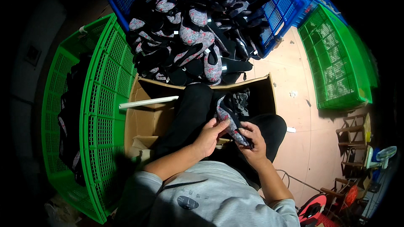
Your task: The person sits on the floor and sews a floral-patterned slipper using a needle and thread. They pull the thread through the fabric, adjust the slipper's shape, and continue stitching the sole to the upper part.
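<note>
A cloth shoe (227,115) with a grey floral pattern, red flowers and black parts is held tilted over my lap. My left hand (209,136) grips its near side, thumb pressed on the floral cloth. My right hand (253,142) is closed round the lower end, fingers on the dark edge. Just beyond my hands, an open cardboard box (271,96) stands round my knees, with dark crumpled material (240,102) inside. A large heap of similar floral and black shoes (195,37) fills and spills out of a blue crate (280,14) ahead.
On the left stands a tall green crate (99,113) holding dark items. A white tube (148,102) lies across the box's left side. Another green crate (332,58) is at the right on the tiled floor (303,142). Wooden stools (353,136) and a small fan (385,154) are farther right.
</note>
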A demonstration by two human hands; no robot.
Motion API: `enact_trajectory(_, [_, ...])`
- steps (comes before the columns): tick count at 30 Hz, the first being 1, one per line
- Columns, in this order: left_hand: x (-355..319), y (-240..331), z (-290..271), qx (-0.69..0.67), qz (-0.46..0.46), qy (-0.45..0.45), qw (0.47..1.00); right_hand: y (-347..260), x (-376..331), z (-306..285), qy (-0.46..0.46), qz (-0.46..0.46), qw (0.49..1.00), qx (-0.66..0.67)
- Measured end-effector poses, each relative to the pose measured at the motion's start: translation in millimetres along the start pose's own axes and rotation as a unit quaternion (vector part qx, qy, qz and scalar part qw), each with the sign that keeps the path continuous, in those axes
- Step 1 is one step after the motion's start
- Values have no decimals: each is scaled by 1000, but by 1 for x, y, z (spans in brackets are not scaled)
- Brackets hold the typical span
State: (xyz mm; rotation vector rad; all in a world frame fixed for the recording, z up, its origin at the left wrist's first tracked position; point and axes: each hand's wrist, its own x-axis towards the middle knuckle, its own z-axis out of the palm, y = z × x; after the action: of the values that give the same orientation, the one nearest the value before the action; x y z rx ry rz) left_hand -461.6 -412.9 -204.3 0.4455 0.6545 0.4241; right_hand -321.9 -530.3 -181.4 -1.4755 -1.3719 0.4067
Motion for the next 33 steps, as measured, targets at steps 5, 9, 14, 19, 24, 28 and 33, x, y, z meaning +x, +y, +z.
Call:
enact_trajectory(5, [-12, 5, -15, 35, 34, 13, 999, 2, -11, 19, -52, 23, 997, 56])
enact_trajectory(9, [-25, 18, -26, 93, 23, 31, 995, -3, -8, 35, -87, 3, 995, 45])
enact_trajectory(14, [-33, 27, -31, 94, 22, 43, 994, -4, -6, 46, -91, -7, 994, 58])
enact_trajectory(19, [-28, 27, -35, 112, 21, 42, 993, 3, -15, 52, -86, 69, 987, 113])
enact_trajectory(24, [-37, 31, -36, 125, 50, 65, 989, -13, -8, 52, -128, 159, 972, 113])
enact_trajectory(28, [-42, 32, -40, 122, 112, 96, 981, -18, 5, 56, -155, 146, 972, 100])
enact_trajectory(33, [-32, 28, -59, 262, 205, 173, 927, -18, 21, 66, -175, 186, 962, 96])
